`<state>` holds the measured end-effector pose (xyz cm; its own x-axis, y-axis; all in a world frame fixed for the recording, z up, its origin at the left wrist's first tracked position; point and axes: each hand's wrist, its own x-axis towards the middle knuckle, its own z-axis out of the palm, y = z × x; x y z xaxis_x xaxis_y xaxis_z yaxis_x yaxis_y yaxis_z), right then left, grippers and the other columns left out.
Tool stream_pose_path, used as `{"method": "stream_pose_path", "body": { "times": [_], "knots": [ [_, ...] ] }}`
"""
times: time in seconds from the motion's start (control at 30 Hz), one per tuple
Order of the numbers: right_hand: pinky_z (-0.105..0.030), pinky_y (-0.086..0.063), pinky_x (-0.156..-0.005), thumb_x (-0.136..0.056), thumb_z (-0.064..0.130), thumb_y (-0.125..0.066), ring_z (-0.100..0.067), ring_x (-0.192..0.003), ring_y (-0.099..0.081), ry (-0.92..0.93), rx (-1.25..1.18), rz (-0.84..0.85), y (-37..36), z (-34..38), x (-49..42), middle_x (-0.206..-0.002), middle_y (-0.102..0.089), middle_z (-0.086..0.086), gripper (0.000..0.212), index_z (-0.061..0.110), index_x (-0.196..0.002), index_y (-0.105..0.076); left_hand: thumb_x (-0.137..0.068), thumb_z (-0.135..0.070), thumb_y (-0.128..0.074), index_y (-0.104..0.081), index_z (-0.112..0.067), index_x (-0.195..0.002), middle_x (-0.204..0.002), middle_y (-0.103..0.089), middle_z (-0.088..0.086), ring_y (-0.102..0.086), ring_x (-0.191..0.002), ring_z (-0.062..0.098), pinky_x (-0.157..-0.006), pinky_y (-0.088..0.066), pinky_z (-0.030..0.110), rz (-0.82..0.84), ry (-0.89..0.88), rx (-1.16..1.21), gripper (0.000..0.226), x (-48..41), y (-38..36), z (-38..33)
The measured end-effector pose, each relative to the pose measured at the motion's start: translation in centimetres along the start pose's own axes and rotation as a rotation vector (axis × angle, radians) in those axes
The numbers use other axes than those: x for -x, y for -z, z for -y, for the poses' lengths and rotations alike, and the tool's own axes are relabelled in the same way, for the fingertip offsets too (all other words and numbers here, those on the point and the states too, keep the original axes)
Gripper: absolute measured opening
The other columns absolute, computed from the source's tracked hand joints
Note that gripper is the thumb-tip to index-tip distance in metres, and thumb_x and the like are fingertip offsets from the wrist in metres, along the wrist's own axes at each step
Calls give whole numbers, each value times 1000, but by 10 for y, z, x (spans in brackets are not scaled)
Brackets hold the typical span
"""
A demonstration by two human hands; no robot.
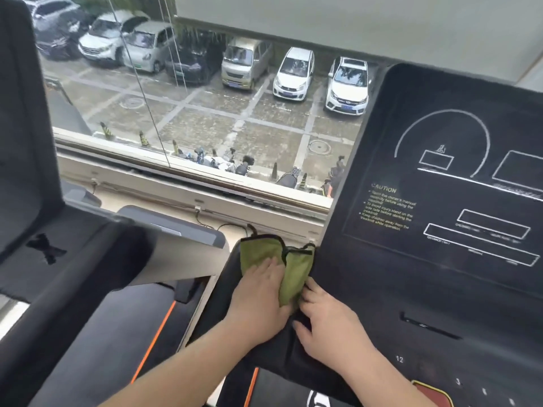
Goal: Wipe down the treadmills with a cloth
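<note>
Olive-green fabric cloth [260, 249] lies on the left edge of the black treadmill console [411, 289]. Left hand [261, 298] lies flat with fingers straight, pressing on the cloth. Right hand [332, 324] has its fingertips at the cloth's lower edge; cannot tell whether they pinch it.

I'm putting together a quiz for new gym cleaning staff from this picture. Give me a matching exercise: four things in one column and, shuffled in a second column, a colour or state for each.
Things
1. cloth
2. left hand
3. caution text
4. deck stripe

Colour or state
A. orange
B. green
C. yellow
D. pressing flat on the cloth

Pairs: 1-B, 2-D, 3-C, 4-A
</note>
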<state>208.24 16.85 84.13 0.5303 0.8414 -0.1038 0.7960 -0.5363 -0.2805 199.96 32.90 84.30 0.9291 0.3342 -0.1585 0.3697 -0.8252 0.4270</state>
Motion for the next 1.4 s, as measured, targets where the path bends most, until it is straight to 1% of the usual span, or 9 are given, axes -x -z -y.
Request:
{"method": "stream_pose_path", "body": {
  "times": [0.1, 0.3, 0.47, 0.57, 0.77, 0.87, 1.07, 1.23, 1.4],
  "knots": [
    [-31, -45, -112, -97, 49, -54, 10, -148, 6, 28, 15, 94, 10, 2, -1, -164, -32, 20, 56, 24, -147, -57, -96, -50, -53, -21, -22, -161, -172, -18, -3, -12, -158, 14, -129, -4, 34, 44, -40, -88, 79, -2, 2, 16],
    [-22, -30, -121, -101, 44, -56, 10, -147, 8, 32, 17, 84, 4, 0, 1, -168, -25, 16, 54, 20, -149, -53, -90, -51, -52, -51, -23, -130, -140, -53, -1, -40, -140, 26, -123, -20, 40, -30, 82, 48, 49, -45, 18, 9],
    [-22, -39, -114, -95, 35, -64, 15, -150, 4, 53, -143, 25, 2, -5, 5, -155, -32, 34, 47, 31, -142, -62, -92, -51, -52, -26, -18, -161, -170, -21, -2, -13, -158, 15, -128, 3, 30, 2, -2, 50, 80, 36, -8, 4],
    [-18, -34, -115, -96, 33, -65, 18, -149, 2, 12, -203, 44, 2, -4, 7, -154, -30, 39, 48, 38, -144, -59, -76, -62, -31, -43, -21, -148, -160, -42, -3, -24, -155, 11, -129, -5, 31, 23, -74, 35, 84, 57, -16, 19],
    [-28, -53, -99, -88, 36, -54, 7, -146, -34, -78, -63, 44, 18, 7, -4, -138, -57, 33, 34, 38, -114, -76, -79, -57, -47, -50, -27, -93, -97, -64, -8, -58, -98, 22, -92, -42, 37, -125, -88, -58, 34, 41, -14, 10],
    [-32, -58, -81, -79, 38, -47, -5, -117, -64, -142, 19, 78, 31, 14, -11, -116, -70, 24, 32, 29, -84, -76, -83, -58, -46, -43, -29, -88, -95, -67, -5, -62, -92, 25, -86, -39, 40, -88, -55, -61, 29, 35, -9, -1],
    [-33, -56, -86, -87, 24, -61, -2, -96, -66, -325, -332, -47, 36, 21, -11, -93, -71, 23, 19, 27, -75, -75, -88, -48, -50, -55, -23, -99, -100, -66, 0, -66, -94, 30, -80, -48, 39, 178, 1, -61, 27, 24, 15, -14],
    [-29, -54, -77, -95, 26, -62, -5, -87, -66, -419, -514, -72, 41, 34, -10, -86, -74, 13, 20, 28, -83, -78, -88, -45, -48, -51, -26, -72, -80, -61, -5, -61, -76, 23, -74, -50, 40, 169, 39, 137, 25, 39, 28, -17],
    [-29, -55, -70, -95, 32, -65, -11, -75, -70, -425, -581, 6, 40, 48, -14, -72, -74, 9, 25, 23, -75, -76, -68, -42, -59, -64, -27, -73, -70, -67, -12, -64, -74, 16, -73, -52, 36, 46, 325, 798, 16, 105, 32, 21]
  ]
}}
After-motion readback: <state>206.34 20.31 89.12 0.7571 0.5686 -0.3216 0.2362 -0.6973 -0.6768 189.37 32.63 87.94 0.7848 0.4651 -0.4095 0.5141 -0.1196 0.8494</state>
